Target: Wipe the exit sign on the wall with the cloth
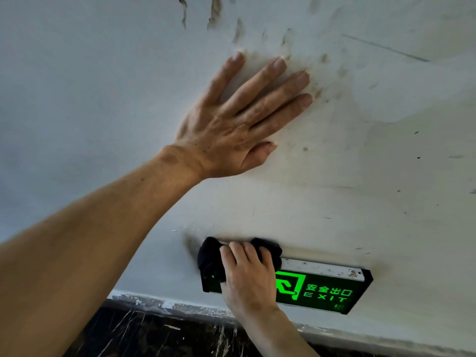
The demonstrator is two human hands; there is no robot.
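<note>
The exit sign (324,292) is a black box with glowing green symbols and the word EXIT, fixed low on the white wall (360,176). My right hand (247,276) presses a dark cloth (210,256) against the sign's upper left corner, covering that end of it. My left hand (231,119) lies flat on the wall well above the sign, fingers spread, holding nothing.
The wall carries smudges and dirty marks (319,81) around and above my left hand. A dark marbled skirting board (154,331) with chipped paint along its top runs below the sign.
</note>
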